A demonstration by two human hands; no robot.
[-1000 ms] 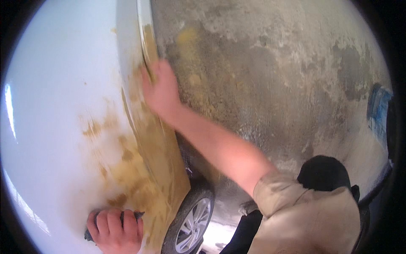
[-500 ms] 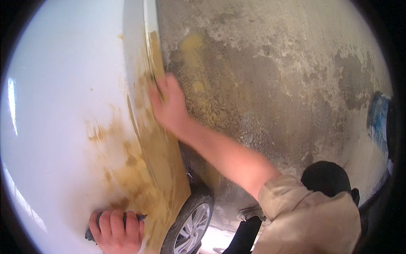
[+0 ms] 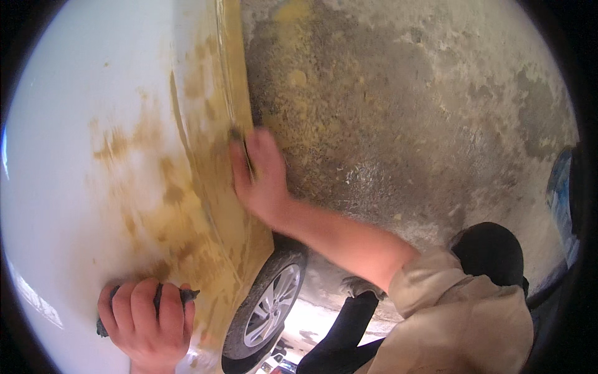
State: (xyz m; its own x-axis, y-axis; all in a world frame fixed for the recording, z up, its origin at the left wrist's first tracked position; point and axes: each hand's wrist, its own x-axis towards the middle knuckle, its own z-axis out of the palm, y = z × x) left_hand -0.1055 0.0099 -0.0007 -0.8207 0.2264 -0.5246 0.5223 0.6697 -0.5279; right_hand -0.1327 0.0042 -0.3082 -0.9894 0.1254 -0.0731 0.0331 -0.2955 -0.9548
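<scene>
My left hand (image 3: 143, 321) is closed over a dark, ragged-edged pad (image 3: 190, 296) pressed to the white car body panel (image 3: 75, 187). My right hand (image 3: 261, 174), blurred by motion, reaches across to the panel's ridged lower edge (image 3: 221, 62), fingers curled round something dark and small that I cannot make out. Uneven ochre-brown patches (image 3: 174, 193) cover the panel along that edge and toward the wheel (image 3: 271, 302).
Stained concrete floor (image 3: 423, 112) lies beside the car. My beige sleeve (image 3: 436, 280) and black-clad leg (image 3: 336, 330) show at lower right, near a black rounded object (image 3: 489, 249). A blue-streaked object (image 3: 560, 199) sits at the far right rim.
My right hand has moved down along the panel edge toward the wheel. The view has shifted, and my left hand with its pad appears higher and farther left.
</scene>
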